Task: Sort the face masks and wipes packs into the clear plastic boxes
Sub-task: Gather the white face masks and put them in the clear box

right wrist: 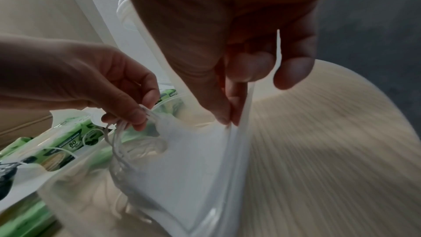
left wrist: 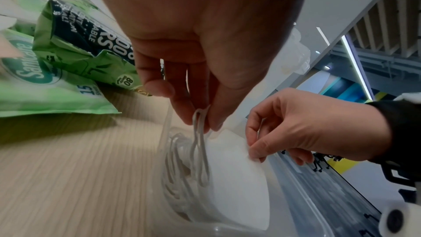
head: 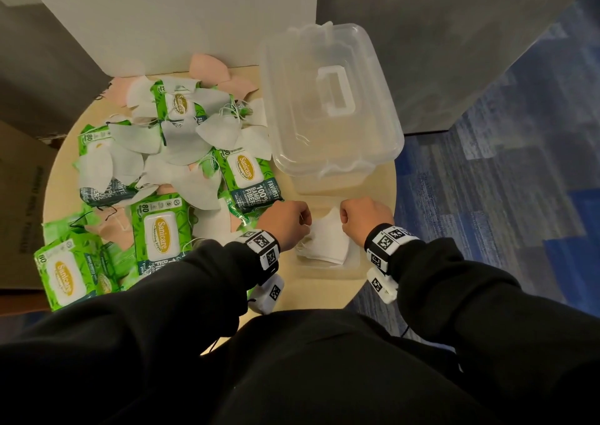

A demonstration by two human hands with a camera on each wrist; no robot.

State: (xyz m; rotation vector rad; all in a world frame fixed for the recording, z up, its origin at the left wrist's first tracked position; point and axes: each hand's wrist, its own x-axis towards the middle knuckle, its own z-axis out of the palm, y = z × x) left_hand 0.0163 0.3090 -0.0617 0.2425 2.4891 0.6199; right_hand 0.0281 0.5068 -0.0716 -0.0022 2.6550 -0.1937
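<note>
A: What sits on the far left of the bench (head: 373, 178)?

B: A heap of green wipes packs (head: 160, 234) mixed with loose face masks (head: 181, 147), white ones and a few pink ones, spread over the left half of the round wooden top. The packs lie flat or overlap each other, and masks drape across several of them.

A: And moving toward the middle?

B: The left hand (head: 285, 222) comes next, just right of the pile. Its thumb and fingers are curled and pinch the ear loops (left wrist: 200, 132) of a white mask (head: 326, 241). In the left wrist view the loops hang down from the fingertips.

A: Where is that mask?

B: It is in the small clear box (head: 352, 264) at the near edge of the bench, held up between both hands, on top of other white masks stacked in the box.

A: The right hand?

B: The right hand (head: 365, 218) is at the opposite end of the same mask, with thumb and fingers pinching its folded edge, as the right wrist view shows.

A: Anything behind them?

B: Clear plastic boxes with a handled lid (head: 334, 92) are stacked beyond the hands, on the right part of the bench. Right of the bench is blue patterned carpet (head: 506, 178).
</note>
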